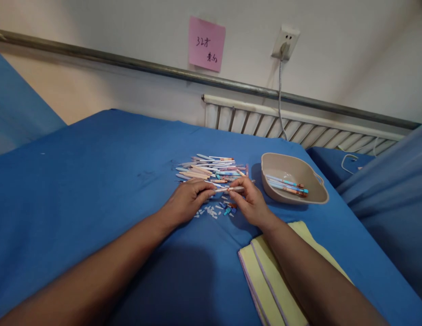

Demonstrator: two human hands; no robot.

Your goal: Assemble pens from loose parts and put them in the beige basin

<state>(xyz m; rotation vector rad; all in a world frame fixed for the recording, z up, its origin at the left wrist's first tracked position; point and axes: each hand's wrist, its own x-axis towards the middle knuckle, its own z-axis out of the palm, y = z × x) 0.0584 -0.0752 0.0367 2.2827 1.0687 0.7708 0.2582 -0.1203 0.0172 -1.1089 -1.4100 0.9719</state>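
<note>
My left hand (pixel 190 198) and my right hand (pixel 248 199) meet over the middle of the blue cloth, both with fingers pinched. Between them runs a slim, pale pen (pixel 221 190), its ends gripped by my two hands. I cannot tell whether it is one piece or two parts touching. Just beyond lies a pile of pen parts (pixel 200 171), with white refills and grey, peach and blue barrels. Below my fingers are scattered small white plastic pieces (pixel 212 212) and a few blue and orange-brown ones (pixel 227 211).
To the right stands a beige plastic basket (pixel 282 159) with several pens (pixel 287 184) in it. A folded yellow towel (pixel 265 271) lies under my right forearm. A radiator (pixel 251 120), a metal rail (pixel 146 66) and a plugged-in cable (pixel 280 90) are along the wall.
</note>
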